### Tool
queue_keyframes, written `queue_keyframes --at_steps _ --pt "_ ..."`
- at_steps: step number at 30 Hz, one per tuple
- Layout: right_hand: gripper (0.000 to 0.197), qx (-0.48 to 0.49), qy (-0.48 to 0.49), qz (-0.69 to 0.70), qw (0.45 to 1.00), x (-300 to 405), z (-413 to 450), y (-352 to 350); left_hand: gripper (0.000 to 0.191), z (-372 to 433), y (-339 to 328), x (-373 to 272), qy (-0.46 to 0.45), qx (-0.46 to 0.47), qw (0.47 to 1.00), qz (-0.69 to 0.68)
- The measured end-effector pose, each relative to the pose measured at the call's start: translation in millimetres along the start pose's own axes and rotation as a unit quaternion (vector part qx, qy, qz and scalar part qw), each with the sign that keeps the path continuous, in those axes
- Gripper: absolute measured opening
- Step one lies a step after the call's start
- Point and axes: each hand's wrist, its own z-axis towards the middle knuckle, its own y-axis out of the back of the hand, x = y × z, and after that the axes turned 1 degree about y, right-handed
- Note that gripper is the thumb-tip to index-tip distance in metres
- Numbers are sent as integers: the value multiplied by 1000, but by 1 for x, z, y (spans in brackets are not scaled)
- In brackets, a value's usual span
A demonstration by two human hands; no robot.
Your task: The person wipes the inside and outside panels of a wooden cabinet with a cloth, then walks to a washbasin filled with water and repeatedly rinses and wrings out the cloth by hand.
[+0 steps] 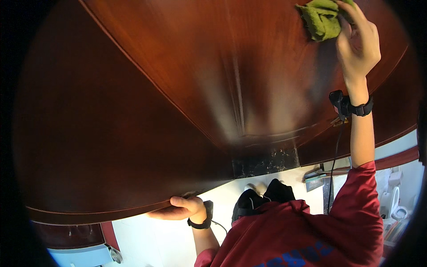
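My right hand is raised high at the upper right, its fingers on a folded green cloth. The cloth lies against a glossy reddish-brown wooden panel, which has a vertical strip down its middle. Low on the left, my left hand holds the edge of a dark wooden door. Its thumb rests on the near face, and the other fingers are partly hidden beneath the edge.
A black marble-patterned threshold lies at the panel's foot, with a pale tiled floor beyond. Brass hardware shows near my right wrist strap, from which a black cable hangs. A toilet stands far right.
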Motion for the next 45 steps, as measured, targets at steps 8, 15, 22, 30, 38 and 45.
queue_keyframes --at_steps 8,15,22,30,38,45 --pt "31 193 41 25 980 50 -117 24 77 -1 -5 -1 -45 -28 997 61" --pt "22 128 40 -27 991 -71 -136 67 71 -2 -12 -4 -27 -40 998 29" --pt "26 -82 -173 -30 981 -82 -97 37 69 -2 -10 -10 -16 -65 997 38" --pt "30 272 133 102 948 4 -202 44 68 -8 -10 3 -39 -60 996 51" --pt "34 -90 -213 -103 967 -149 -181 67 68 -7 -4 11 -49 -71 993 85" --pt "37 -57 -201 -70 975 -98 -180 60 67 -8 -3 19 -28 -70 993 86"
